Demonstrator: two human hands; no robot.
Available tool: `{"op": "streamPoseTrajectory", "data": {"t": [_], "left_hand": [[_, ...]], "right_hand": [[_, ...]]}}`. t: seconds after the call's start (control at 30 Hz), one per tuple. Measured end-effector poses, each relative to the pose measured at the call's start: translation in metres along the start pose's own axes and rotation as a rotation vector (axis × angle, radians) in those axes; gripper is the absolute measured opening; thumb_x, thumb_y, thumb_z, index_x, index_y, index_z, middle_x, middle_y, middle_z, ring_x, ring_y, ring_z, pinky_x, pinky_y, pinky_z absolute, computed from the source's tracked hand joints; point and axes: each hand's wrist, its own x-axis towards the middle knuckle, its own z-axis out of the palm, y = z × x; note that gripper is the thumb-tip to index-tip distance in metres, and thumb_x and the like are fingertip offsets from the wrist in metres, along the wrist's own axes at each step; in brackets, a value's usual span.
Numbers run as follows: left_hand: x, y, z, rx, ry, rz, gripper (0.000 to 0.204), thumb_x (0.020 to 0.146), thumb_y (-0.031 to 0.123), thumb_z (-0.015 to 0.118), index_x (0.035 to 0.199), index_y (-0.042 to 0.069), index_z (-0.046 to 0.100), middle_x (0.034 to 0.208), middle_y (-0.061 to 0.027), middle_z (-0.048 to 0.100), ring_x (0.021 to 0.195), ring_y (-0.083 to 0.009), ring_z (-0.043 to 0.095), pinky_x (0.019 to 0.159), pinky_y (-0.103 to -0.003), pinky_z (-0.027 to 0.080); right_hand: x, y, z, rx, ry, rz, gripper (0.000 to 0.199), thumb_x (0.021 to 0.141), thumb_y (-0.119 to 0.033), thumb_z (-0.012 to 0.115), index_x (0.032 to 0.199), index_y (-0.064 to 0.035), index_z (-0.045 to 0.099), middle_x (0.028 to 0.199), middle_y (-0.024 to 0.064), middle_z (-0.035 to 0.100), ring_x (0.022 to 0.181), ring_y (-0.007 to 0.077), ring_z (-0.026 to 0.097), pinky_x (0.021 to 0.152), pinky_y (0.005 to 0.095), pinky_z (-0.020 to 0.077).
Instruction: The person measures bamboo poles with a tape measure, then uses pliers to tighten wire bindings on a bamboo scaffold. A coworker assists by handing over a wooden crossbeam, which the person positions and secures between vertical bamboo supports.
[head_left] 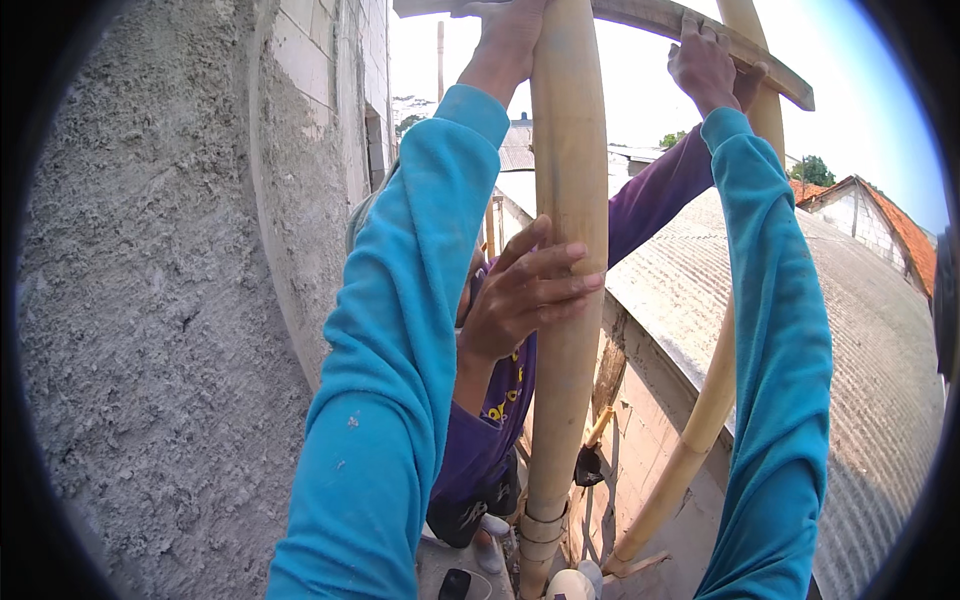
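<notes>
Both my arms, in blue sleeves, reach up to a wooden plank [775,75] that runs across the top of the view. My left hand [508,42] grips the plank close beside a thick upright bamboo pole [570,150]; the top edge cuts off part of its fingers. Further right, my right hand [703,65] has its fingers hooked over the plank. A second, curved bamboo pole [700,430] passes behind the plank there. Someone in a purple top lays one hand [530,290] against the thick pole; their other hand [750,85] is at the plank behind my right hand.
A rough cement wall [160,300] rises close on the left. Corrugated roofing [830,310] slopes away on the right, below my right arm. Further off is an orange tiled roof [900,230]. Low down, a dark object [588,465] hangs near a short bamboo stub [600,425].
</notes>
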Motion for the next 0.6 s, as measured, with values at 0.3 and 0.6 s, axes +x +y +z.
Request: {"op": "streamPoseTrajectory", "data": {"t": [0.3,0.6], "left_hand": [[0.003,0.008,0.007,-0.289,-0.015,-0.13,0.032,0.107,0.029,0.051,0.122,0.004,0.062,0.12,-0.0081,0.063,0.111,-0.0167,0.058,0.1,-0.032,0.046],[-0.005,0.032,0.01,-0.279,0.046,-0.13,0.035,0.101,0.027,0.058,0.125,0.003,0.06,0.119,-0.0099,0.063,0.108,-0.0185,0.06,0.096,-0.034,0.049]], "right_hand": [[0.0,-0.028,0.0,0.096,0.003,-0.113,0.062,0.095,-0.025,0.064,0.15,-0.011,0.04,0.143,0.0189,0.05,0.132,0.0411,0.047,0.107,0.0516,0.046],[0.018,-0.05,-0.008,0.14,0.005,-0.163,0.064,0.095,-0.026,0.065,0.152,-0.0154,0.038,0.147,0.0182,0.047,0.135,0.0414,0.044,0.109,0.0521,0.0443]]}}
